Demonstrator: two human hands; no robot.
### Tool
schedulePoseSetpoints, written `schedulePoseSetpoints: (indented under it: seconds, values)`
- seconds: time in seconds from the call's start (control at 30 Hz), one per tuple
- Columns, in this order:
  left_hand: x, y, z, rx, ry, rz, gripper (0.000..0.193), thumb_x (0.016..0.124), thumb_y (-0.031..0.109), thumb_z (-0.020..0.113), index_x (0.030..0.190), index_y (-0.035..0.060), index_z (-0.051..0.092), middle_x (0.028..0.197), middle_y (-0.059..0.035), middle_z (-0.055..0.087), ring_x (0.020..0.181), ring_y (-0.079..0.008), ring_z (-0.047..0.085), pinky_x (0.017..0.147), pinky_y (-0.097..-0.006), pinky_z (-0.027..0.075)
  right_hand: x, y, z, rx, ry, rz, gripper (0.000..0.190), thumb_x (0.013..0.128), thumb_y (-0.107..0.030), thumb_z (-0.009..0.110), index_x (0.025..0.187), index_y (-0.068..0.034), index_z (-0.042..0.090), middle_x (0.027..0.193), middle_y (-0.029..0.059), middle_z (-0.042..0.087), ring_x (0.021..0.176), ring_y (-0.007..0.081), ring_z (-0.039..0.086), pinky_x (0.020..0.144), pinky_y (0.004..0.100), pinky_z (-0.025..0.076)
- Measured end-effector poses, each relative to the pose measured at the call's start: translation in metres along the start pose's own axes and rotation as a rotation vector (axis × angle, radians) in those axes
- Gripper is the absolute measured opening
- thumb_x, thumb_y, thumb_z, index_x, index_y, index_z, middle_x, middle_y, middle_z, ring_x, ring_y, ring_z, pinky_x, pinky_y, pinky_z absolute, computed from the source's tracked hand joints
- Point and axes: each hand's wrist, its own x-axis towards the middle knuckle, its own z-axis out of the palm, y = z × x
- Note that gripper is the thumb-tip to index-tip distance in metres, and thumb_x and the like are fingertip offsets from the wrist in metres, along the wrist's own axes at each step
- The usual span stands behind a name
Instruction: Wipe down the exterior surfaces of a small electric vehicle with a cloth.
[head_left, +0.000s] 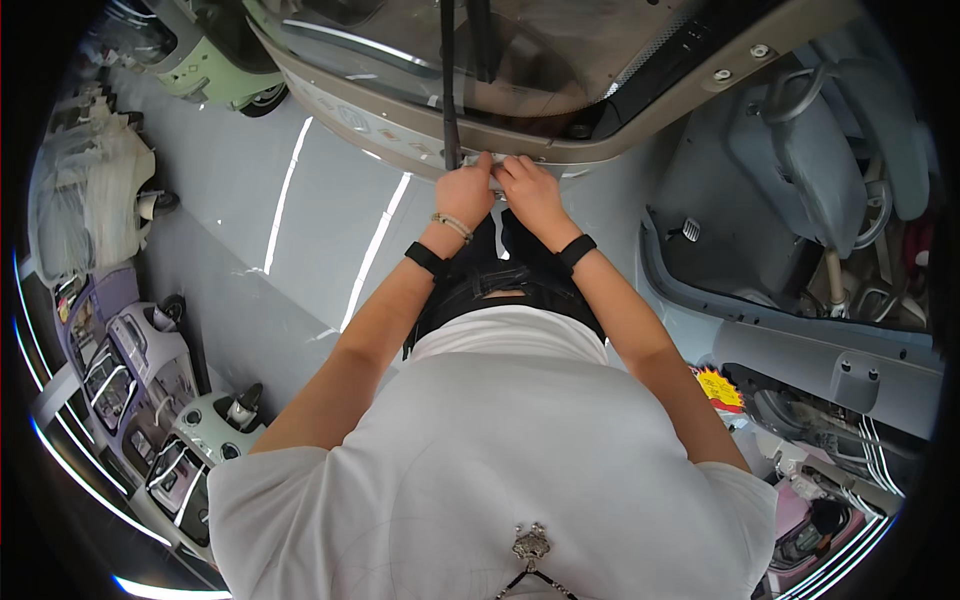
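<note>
Both my hands meet at the lower edge of the windshield (375, 82) of a small beige vehicle (322, 94). My left hand (461, 199) is curled beside the lower end of a black wiper arm (448, 90), its thumb and fingers pinching a small pale piece (493, 182). Close on its right, my right hand (532, 195) has bent fingertips on the same piece. Fingers cover most of the piece, so its exact kind cannot be told. The wiper arm stands across the glass.
On the right, a grey-blue open cabin (690, 180) shows a pedal (691, 229) and a seat (810, 157). A green vehicle (225, 71) stands at upper left. Plastic-wrapped goods (90, 195) and small purple (154, 330) and pale green vehicles (210, 427) line the left.
</note>
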Motion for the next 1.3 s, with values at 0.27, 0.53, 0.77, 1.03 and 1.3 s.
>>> schedulePoseSetpoints:
  seconds: [0.27, 0.53, 0.77, 1.03, 1.3]
  values:
    - [0.017, 0.052, 0.025, -0.066, -0.137, 0.313, 0.034, 0.07, 0.013, 0.062, 0.102, 0.0063, 0.053, 0.069, -0.0163, 0.064, 0.068, -0.0344, 0.065, 0.06, -0.0445, 0.051, -0.051, 0.041, -0.053, 0.087, -0.111, 0.279, 0.033, 0.064, -0.001, 0.063, 0.095, -0.012, 0.066, 0.087, 0.0054, 0.055, 0.087, 0.0265, 0.058, 0.069, 0.0377, 0.05]
    - [0.006, 0.028, 0.006, -0.059, -0.056, 0.232, 0.025, 0.072, 0.011, 0.058, 0.097, 0.0101, 0.058, 0.07, -0.0149, 0.065, 0.068, -0.034, 0.065, 0.06, -0.0452, 0.051, -0.015, 0.023, -0.04, 0.055, -0.208, 0.12, 0.023, 0.067, -0.003, 0.061, 0.089, -0.009, 0.064, 0.085, 0.0064, 0.057, 0.086, 0.0262, 0.06, 0.07, 0.037, 0.052]
    - [-0.016, -0.02, 0.002, -0.027, -0.003, -0.084, 0.033, 0.073, 0.014, 0.059, 0.105, 0.0097, 0.057, 0.073, -0.0179, 0.064, 0.068, -0.0364, 0.063, 0.059, -0.0473, 0.05, 0.034, -0.002, 0.001, 0.111, -0.267, -0.238, 0.012, 0.07, -0.004, 0.058, 0.082, -0.004, 0.061, 0.085, 0.0076, 0.058, 0.083, 0.0257, 0.061, 0.068, 0.0363, 0.052]
    - [0.019, 0.054, 0.012, -0.064, -0.087, 0.349, 0.019, 0.07, 0.014, 0.062, 0.086, 0.0053, 0.061, 0.071, -0.0166, 0.065, 0.07, -0.0344, 0.065, 0.062, -0.0455, 0.051, -0.017, 0.04, -0.075, 0.112, -0.167, 0.096, 0.023, 0.064, -0.002, 0.059, 0.087, -0.007, 0.062, 0.085, 0.0078, 0.057, 0.084, 0.0289, 0.06, 0.07, 0.0375, 0.05]
    - [0.056, 0.153, -0.086, -0.364, 0.428, 0.775, 0.032, 0.073, 0.011, 0.062, 0.104, 0.011, 0.053, 0.079, -0.0067, 0.059, 0.066, -0.0283, 0.062, 0.054, -0.0375, 0.049, 0.003, 0.031, -0.193, -0.016, 0.439, 0.408, 0.024, 0.067, 0.006, 0.058, 0.087, -0.005, 0.063, 0.081, 0.011, 0.057, 0.073, 0.0288, 0.059, 0.064, 0.0348, 0.047]
